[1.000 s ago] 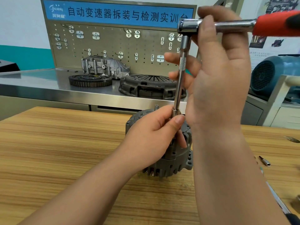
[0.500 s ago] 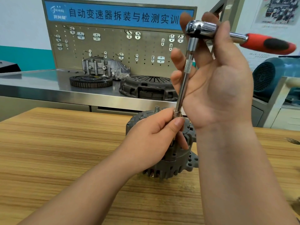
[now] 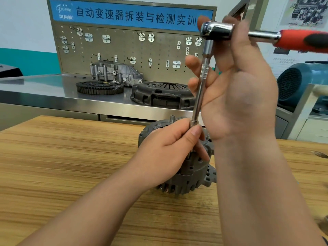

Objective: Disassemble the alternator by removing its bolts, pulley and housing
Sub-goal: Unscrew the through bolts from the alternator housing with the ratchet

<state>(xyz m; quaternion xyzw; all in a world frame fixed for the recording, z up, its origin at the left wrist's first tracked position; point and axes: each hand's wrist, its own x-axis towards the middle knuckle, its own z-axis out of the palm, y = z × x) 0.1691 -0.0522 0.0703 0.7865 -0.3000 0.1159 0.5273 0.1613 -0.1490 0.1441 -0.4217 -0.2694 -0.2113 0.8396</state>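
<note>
The pale striped wooden table (image 3: 71, 166) fills the foreground, with a stainless steel bench (image 3: 44, 93) and a grey pegboard under a blue sign (image 3: 124, 48) behind it. The grey cast alternator (image 3: 193, 176) stands on the table near its far edge, vents around its lower rim, housing unsplit. The right hand (image 3: 245, 96) is raised above it, palm toward the camera: thumb and forefinger clamp the head of a chrome ratchet with a red and black handle (image 3: 218, 31), while the other fingers spread loosely behind the tool. The left hand (image 3: 168, 153) lies over the alternator's top, thumb and fingers curled round the small steel socket (image 3: 194, 123). A slim knurled extension bar (image 3: 199, 96) joins ratchet to socket, leaning slightly. Over the last 1 second the handle has swung away and come part-way back to the right, while the alternator has hardly shifted. That looks like ratcheting strokes on 1 of the housing bolts, so bolt removal seems under way; pulley and housing remain to be done.
</note>
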